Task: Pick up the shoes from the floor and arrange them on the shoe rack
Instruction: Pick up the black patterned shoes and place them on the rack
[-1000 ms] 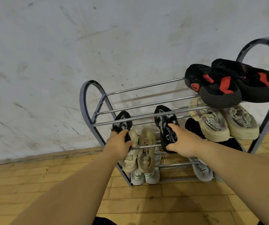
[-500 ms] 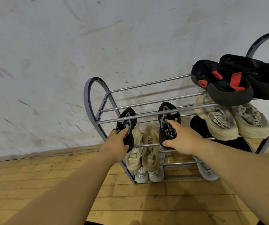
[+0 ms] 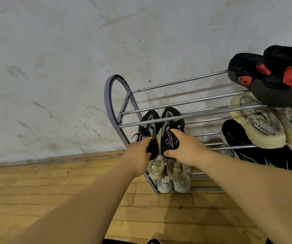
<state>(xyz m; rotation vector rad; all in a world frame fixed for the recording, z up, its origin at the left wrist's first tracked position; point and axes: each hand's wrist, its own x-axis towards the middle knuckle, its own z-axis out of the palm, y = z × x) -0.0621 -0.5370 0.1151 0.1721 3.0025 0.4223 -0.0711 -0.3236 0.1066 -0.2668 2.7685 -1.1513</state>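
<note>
The left hand [image 3: 138,155] grips the heel of one black mesh lace-up shoe [image 3: 148,125], with the thumb laid over its collar and the other fingers curled beneath. The right hand [image 3: 187,150] pinches the heel of a second black mesh shoe with white lettering [image 3: 171,127], forefinger across the lettered tongue and thumb under the heel edge. Both shoes stretch away from the fingers, toes toward the wall and close side by side. They are at the second tier, at the left end of the grey metal shoe rack with chrome rods [image 3: 110,103]. Whether their soles bear on the rods cannot be told. Directly below the fingers sits a beige pair of sneakers [image 3: 159,168]. Well right of the right fingers lie cream sneakers [image 3: 258,127].
</note>
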